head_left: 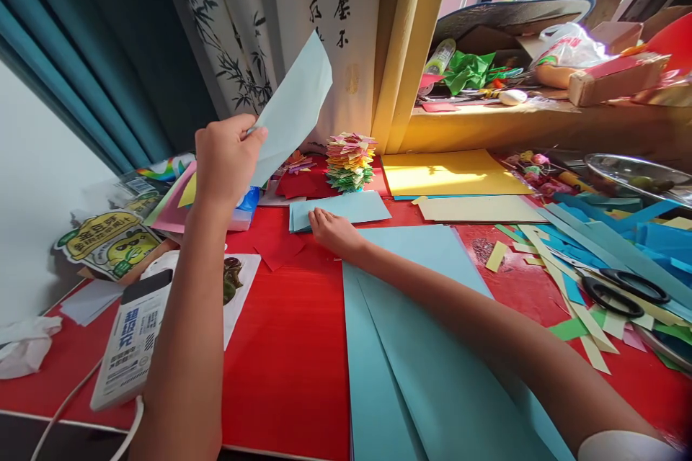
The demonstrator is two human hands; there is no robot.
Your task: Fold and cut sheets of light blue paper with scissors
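Note:
My left hand (227,151) is raised over the table, thumb and fingers closed on the lower edge of a light blue sheet of paper (297,101) that tilts up to the right. My right hand (332,227) reaches across to a smaller stack of light blue paper (362,207), fingers together and closed at its left end. Under my right forearm lie large light blue sheets (400,331), fanned slightly apart. Behind the small stack stands a tower of folded paper pieces (350,162) in pink, yellow and green.
Scissors (621,289) lie among paper strips (562,295) on the right, near a metal bowl (638,176). Yellow paper (454,173) is at the back. A white power bank (132,338) with a cable and a printed package (111,245) are on the left of the red table (286,360).

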